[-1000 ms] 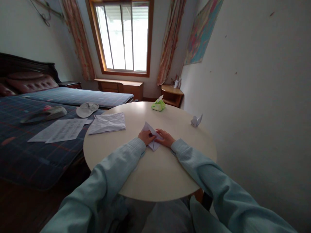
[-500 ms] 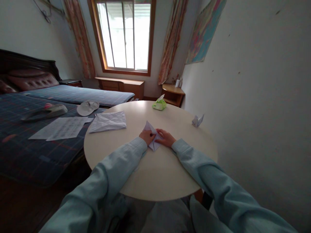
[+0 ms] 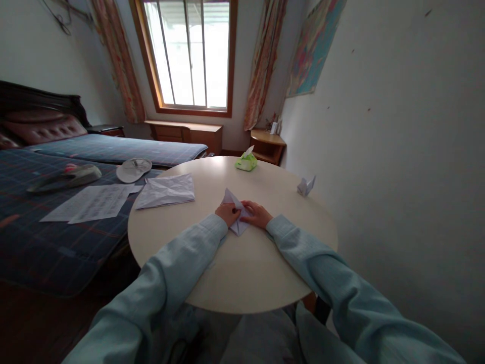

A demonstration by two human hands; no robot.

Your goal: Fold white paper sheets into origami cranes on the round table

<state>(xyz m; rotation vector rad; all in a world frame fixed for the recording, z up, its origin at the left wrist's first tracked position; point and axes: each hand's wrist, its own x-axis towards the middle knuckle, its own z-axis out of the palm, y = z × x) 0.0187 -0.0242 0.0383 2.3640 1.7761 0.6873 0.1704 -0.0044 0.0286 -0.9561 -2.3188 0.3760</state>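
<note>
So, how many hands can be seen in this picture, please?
2: the left hand on the left side of the folded paper, the right hand on its right side. No other hands show.

Left hand (image 3: 227, 214), right hand (image 3: 258, 215) — touching folded paper (image 3: 238, 227) (white).
</note>
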